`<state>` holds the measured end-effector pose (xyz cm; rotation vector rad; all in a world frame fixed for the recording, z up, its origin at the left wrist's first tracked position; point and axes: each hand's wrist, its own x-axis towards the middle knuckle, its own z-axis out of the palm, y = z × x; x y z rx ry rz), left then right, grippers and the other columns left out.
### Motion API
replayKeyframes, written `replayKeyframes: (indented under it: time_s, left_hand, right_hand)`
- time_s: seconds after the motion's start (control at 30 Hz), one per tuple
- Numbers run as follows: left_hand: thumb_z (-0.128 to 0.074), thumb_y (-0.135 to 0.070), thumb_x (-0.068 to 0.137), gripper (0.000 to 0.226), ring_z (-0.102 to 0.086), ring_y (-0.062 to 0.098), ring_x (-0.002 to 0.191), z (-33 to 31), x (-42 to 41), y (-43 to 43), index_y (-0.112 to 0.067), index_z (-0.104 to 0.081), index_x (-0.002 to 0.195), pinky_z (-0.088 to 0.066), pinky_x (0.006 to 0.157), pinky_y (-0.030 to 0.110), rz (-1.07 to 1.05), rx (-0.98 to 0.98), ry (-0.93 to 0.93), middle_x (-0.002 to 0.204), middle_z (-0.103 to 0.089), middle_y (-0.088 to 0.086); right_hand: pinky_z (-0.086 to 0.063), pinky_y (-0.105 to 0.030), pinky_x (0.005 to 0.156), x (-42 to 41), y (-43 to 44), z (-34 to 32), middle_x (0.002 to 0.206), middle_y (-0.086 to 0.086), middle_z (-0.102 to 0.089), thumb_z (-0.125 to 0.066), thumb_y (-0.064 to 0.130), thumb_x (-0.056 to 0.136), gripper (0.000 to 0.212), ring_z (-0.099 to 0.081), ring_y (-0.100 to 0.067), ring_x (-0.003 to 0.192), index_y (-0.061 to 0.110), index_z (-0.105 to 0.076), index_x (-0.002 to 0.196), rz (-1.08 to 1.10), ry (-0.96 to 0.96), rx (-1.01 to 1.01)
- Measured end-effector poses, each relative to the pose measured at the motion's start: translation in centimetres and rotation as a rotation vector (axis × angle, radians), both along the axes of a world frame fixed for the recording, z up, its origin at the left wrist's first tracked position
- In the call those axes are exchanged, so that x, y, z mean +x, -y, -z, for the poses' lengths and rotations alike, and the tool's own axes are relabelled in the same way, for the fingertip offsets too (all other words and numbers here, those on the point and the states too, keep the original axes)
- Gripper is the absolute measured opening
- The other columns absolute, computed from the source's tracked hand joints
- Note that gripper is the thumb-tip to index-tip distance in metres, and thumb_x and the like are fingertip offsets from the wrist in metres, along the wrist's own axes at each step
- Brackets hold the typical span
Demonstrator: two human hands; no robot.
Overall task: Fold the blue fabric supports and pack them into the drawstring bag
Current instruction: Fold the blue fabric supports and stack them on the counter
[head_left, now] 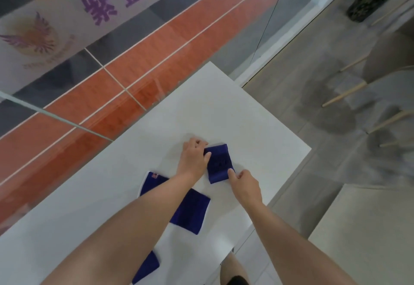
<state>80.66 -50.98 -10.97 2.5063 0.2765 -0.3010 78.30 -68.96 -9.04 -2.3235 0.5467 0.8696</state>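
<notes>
A small folded blue fabric support (219, 163) lies on the white table (246, 123). My left hand (193, 157) pinches its left edge with thumb on top. My right hand (245, 186) presses its lower right corner with the fingertips. A larger blue support (192, 210) with a white edge lies flat nearer to me, partly hidden under my left forearm. Another blue piece (146, 266) shows at the near edge, below my left arm. No drawstring bag is visible.
A glass wall (112, 71) runs along the table's left side, with a red track floor behind it. Chairs with wooden legs (349, 94) stand to the right on grey floor. A black bin (369, 0) sits far right. A second white surface (363, 228) is at lower right.
</notes>
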Motion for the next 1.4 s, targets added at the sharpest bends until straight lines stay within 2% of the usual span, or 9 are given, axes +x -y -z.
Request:
replayKeyframes:
  time_s: [0.17,0.4,0.53,0.6,0.73,0.83,0.97,1.17,1.4]
  left_hand:
    - [-0.063,-0.019,0.095,0.034,-0.049,0.029,0.113,0.4,0.4,-0.3,-0.009,-0.059,0.128,-0.044,0.098,0.036,0.161,0.076,-0.076,0.126,-0.056,0.010]
    - [-0.059,-0.020,0.094,0.026,-0.059,0.023,0.102,-2.1,-5.1,-1.2,-0.012,-0.065,0.118,-0.043,0.085,0.028,-0.094,-0.147,-0.250,0.119,-0.061,0.008]
    - [-0.057,-0.027,0.097,0.028,-0.059,0.019,0.098,-6.0,-10.6,-2.2,-0.013,-0.063,0.120,-0.040,0.080,0.028,-0.345,-0.263,-0.236,0.115,-0.067,0.004]
    - [-0.056,-0.029,0.098,0.029,-0.061,0.023,0.101,-8.1,-14.1,-3.0,-0.011,-0.063,0.120,-0.041,0.080,0.031,-0.441,-0.241,-0.207,0.113,-0.068,0.006]
    - [-0.050,-0.026,0.101,0.029,-0.063,0.031,0.105,-11.5,-23.2,-4.9,-0.005,-0.066,0.112,-0.045,0.087,0.033,-0.635,-0.236,-0.168,0.110,-0.070,0.010]
    - [-0.043,-0.024,0.102,0.029,-0.065,0.030,0.092,-13.1,-31.4,-6.6,-0.006,-0.066,0.097,-0.048,0.078,0.036,-0.761,-0.234,-0.147,0.096,-0.071,0.010]
    - [-0.039,-0.022,0.103,0.031,-0.063,0.030,0.101,-15.0,-42.8,-8.5,-0.005,-0.066,0.106,-0.046,0.085,0.036,-0.930,-0.191,-0.170,0.107,-0.069,0.010]
    - [-0.045,-0.013,0.096,0.035,-0.048,0.018,0.068,-16.6,-62.6,-10.1,-0.021,-0.039,0.062,-0.031,0.057,0.028,-1.191,-0.244,-0.080,0.067,-0.051,-0.004]
    - [-0.050,-0.025,0.087,0.022,-0.046,0.018,0.062,-15.8,-88.9,-11.1,-0.014,-0.054,0.069,-0.039,0.060,0.035,-1.660,-0.354,0.118,0.065,-0.053,0.004]
  right_hand:
    - [-0.051,-0.033,0.065,-0.9,-1.2,0.9,0.090,0.000,-0.064,-0.065,0.042,0.091,0.029,-0.063,-0.019,0.079,0.016,-0.055,0.097,0.013,0.089,0.050]
    - [-0.055,-0.040,0.072,-2.8,-2.2,-0.7,0.089,-0.005,-0.067,-0.061,0.022,0.090,0.008,-0.064,-0.022,0.079,0.016,-0.056,0.089,0.060,0.120,0.220]
    - [-0.053,-0.033,0.068,-3.3,-2.9,-3.1,0.100,-0.006,-0.067,-0.067,0.022,0.089,0.023,-0.065,-0.021,0.080,0.015,-0.051,0.105,0.038,0.065,0.387]
    - [-0.051,-0.030,0.063,-4.2,-4.0,-4.5,0.100,-0.006,-0.067,-0.068,0.022,0.093,0.030,-0.064,-0.019,0.072,0.019,-0.049,0.115,-0.041,-0.006,0.464]
    - [-0.048,-0.028,0.052,-8.2,-7.8,-7.3,0.068,-0.006,-0.067,-0.063,0.023,0.096,0.017,-0.058,-0.016,0.053,0.010,-0.067,0.107,-0.440,-0.048,0.426]
    - [-0.049,-0.030,0.057,-13.4,-11.6,-9.5,0.063,-0.003,-0.068,-0.063,0.026,0.094,0.017,-0.059,-0.013,0.052,0.010,-0.068,0.092,-0.713,-0.056,0.386]
    - [-0.046,-0.024,0.049,-22.0,-17.1,-11.8,0.060,-0.008,-0.060,-0.063,0.020,0.093,0.019,-0.054,-0.011,0.042,0.007,-0.059,0.080,-0.943,-0.115,0.411]
    - [-0.040,-0.031,0.050,-40.0,-24.0,-13.5,0.061,-0.011,-0.061,-0.061,0.021,0.092,0.017,-0.050,-0.021,0.049,0.009,-0.057,0.082,-1.223,-0.243,0.398]
    - [-0.022,-0.025,0.046,-65.6,-30.1,-16.5,0.055,-0.003,-0.044,-0.053,0.024,0.088,0.019,-0.030,-0.014,0.044,0.014,-0.048,0.073,-1.371,-0.460,0.354]
